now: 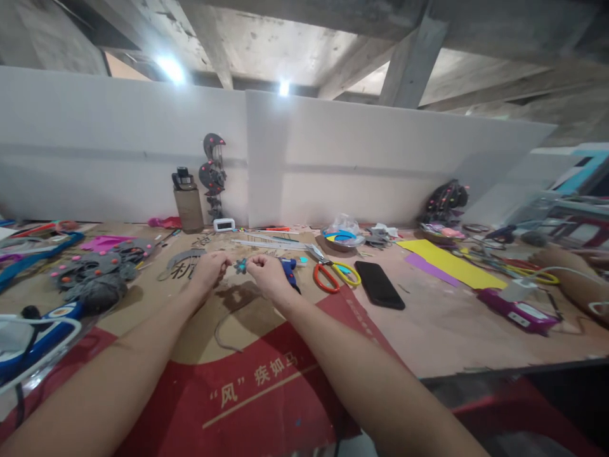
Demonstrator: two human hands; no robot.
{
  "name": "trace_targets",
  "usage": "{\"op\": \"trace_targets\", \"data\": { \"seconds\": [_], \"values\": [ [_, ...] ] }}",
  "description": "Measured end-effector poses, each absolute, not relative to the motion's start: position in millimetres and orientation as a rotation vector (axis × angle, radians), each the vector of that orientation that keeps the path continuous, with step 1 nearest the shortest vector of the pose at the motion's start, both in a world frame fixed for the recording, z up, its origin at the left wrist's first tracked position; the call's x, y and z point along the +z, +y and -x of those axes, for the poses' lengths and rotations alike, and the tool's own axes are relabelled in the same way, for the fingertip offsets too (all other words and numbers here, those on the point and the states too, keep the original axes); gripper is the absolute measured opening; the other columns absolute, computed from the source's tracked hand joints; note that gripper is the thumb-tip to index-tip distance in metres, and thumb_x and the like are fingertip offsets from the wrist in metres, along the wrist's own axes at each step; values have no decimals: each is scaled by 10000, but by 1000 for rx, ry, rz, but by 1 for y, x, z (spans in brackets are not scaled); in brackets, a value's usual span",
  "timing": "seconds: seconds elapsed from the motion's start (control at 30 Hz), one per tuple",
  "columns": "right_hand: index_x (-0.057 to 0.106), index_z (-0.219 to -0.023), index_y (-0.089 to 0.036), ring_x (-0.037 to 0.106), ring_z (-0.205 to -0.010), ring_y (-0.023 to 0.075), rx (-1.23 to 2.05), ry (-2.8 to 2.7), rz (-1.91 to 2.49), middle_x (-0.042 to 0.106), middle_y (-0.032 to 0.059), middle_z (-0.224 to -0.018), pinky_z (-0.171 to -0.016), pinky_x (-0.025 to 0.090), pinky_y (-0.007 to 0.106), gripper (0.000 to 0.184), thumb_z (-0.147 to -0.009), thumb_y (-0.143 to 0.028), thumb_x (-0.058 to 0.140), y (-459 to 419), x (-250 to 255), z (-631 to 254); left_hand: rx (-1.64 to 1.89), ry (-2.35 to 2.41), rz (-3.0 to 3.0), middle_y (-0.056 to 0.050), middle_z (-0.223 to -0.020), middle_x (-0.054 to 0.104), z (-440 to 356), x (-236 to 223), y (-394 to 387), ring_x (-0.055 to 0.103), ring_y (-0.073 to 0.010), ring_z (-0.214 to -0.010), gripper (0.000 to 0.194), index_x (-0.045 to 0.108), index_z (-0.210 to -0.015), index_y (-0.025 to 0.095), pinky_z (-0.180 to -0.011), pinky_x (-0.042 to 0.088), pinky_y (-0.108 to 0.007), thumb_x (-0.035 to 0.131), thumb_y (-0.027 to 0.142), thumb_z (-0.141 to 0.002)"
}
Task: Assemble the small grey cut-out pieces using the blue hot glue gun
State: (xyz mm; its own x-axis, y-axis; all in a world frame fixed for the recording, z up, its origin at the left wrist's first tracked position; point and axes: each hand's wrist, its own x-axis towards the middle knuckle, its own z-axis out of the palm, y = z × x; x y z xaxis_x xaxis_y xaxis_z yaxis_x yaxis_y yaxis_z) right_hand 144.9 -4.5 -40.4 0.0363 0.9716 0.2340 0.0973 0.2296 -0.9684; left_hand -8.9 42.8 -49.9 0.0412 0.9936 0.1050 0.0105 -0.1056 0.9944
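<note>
- Teal piece (241, 266): small, between the two hands, above the cardboard sheet (190, 400) on the bench (419, 343).
- Right hand (266, 271): closed, fingertips pinching the teal piece at its right side.
- Left hand (214, 271): fingers curled in, tips just beside the piece's left side. Can't tell if they grip it or something thin.
- Grey cord (219, 336): loose curve on the cardboard, nearer the wearer than the hands.
- Blue tool (289, 273): just right of the right hand, partly hidden by it.
- Scissors (325, 259): open, one red handle, one yellow, right of the blue tool.
- Black phone (379, 285): flat, right of the scissors.
- Yellow sheet (451, 263): partly over a purple sheet (431, 270), right of the phone.
- Purple power strip (518, 311): far right, white plug (518, 290) in it. Another person's arm (578, 279) close by.
- Grey pieces (102, 273): left side, dotted with pink and orange bits.
- Back of bench: bottle (189, 208) upright, small white device (224, 225), bowl (342, 243) with clear plastic on top.
</note>
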Motion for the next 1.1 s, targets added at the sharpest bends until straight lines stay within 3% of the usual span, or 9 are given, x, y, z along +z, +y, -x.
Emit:
{"op": "trace_targets", "data": {
  "seconds": [0.23,0.43,0.63,0.87,0.97,1.1],
  "values": [
    [561,-602,-159,361,-491,66,942,-1353,1162,456,-53,-521,-499,308,193,125,-648,-263,509,-2,-41,-145,1311,1197,-1363,30,-550,491,8,-49,43,393,-63,-404,217,637,-785,160,-374,263,-181,614,334,-657],
    [547,-603,-162,354,-495,66,947,-1351,1150,448,-51,-528,-486,286,193,125,-648,-271,503,-7,-35,-145,1258,1243,-1405,3,-563,549,6,-47,40,414,-70,-425,373,696,-898,148,-395,286,-192,697,381,-606],
    [523,-591,-162,333,-493,68,973,-1249,1095,428,-55,-528,-485,264,205,143,-652,-289,500,-2,-32,-149,1323,1126,-1349,-24,-641,618,1,-44,36,492,-87,-531,328,681,-769,140,-487,365,-202,771,340,-525],
    [528,-621,-157,302,-518,71,964,-1190,1069,386,-60,-540,-499,247,212,151,-652,-304,534,-2,-43,-160,1231,1034,-1217,-49,-688,646,5,-43,35,550,-117,-565,218,608,-735,127,-541,408,-233,665,302,-621],
    [546,-666,-155,294,-510,73,1023,-1181,1058,392,-58,-548,-486,236,215,173,-664,-327,532,-8,-46,-155,1261,1010,-1211,-11,-567,576,6,-41,37,491,-103,-490,144,505,-601,158,-481,366,-223,557,279,-660],
    [555,-664,-158,290,-505,74,1065,-1215,1030,387,-59,-543,-490,251,216,186,-673,-343,533,-10,-49,-150,1307,981,-1233,42,-428,390,1,-38,35,317,-74,-385,216,372,-515,188,-405,263,-213,485,263,-683]
  ]
}}
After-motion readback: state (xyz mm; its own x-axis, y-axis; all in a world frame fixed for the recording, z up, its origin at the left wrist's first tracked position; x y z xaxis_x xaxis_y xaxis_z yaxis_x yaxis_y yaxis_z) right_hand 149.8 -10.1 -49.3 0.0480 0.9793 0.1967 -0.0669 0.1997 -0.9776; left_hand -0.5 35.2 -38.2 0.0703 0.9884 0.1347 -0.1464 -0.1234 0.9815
